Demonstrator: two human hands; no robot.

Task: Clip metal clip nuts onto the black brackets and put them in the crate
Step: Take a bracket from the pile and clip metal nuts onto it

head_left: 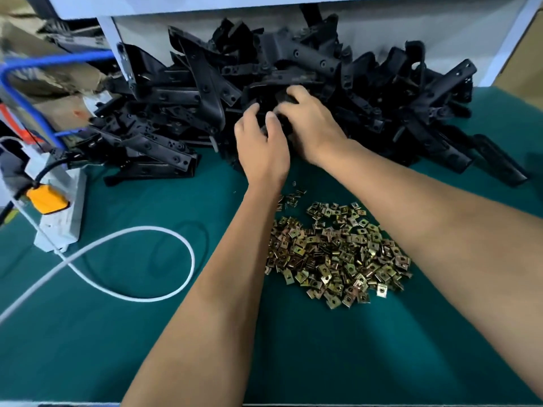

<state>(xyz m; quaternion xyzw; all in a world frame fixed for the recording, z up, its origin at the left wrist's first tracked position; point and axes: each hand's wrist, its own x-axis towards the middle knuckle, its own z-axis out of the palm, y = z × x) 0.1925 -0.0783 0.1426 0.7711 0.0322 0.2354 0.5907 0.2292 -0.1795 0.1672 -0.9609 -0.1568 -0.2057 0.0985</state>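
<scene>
A big heap of black plastic brackets [293,63] fills the back of the green table. Both hands reach into its front edge. My left hand [261,142] and my right hand [311,118] together grip one black bracket [266,105] at the foot of the heap, fingers curled round it. Whether a clip nut sits between the fingers is hidden. Closer to me lies a pile of brass-coloured metal clip nuts [338,254], between my forearms. No crate shows in this view.
A white power strip [61,201] with an orange plug [47,198] lies at the left, and a white cable [164,230] loops across the green mat [117,333]. Blue hoses and cardboard sit at the far left. A white shelf frame [123,54] stands behind the heap.
</scene>
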